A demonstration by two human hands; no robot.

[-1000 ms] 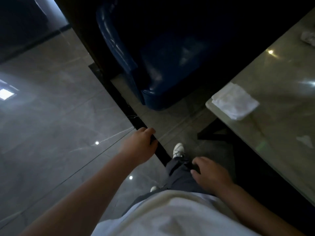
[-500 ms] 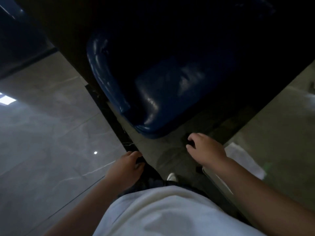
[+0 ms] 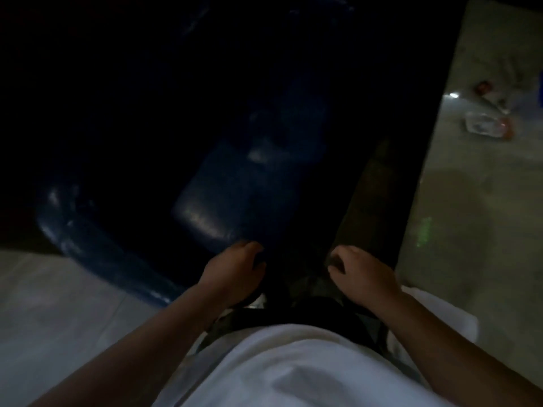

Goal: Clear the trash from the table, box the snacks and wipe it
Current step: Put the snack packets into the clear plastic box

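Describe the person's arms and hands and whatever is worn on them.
Both forearms are bare up to the bottom edge of the picture, with no sleeve in view. The left hand and right hand wear no gloves; no watch, band or ring shows, though the picture is dim and blurred. A white shirt covers the torso, above dark trousers.

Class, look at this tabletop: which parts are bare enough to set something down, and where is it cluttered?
The table is bare through its middle, from the near edge beside the right hand up to the clear plastic container. The white cloth covers the near corner. The far end is crowded: the container and crumpled wrappers lie close together.
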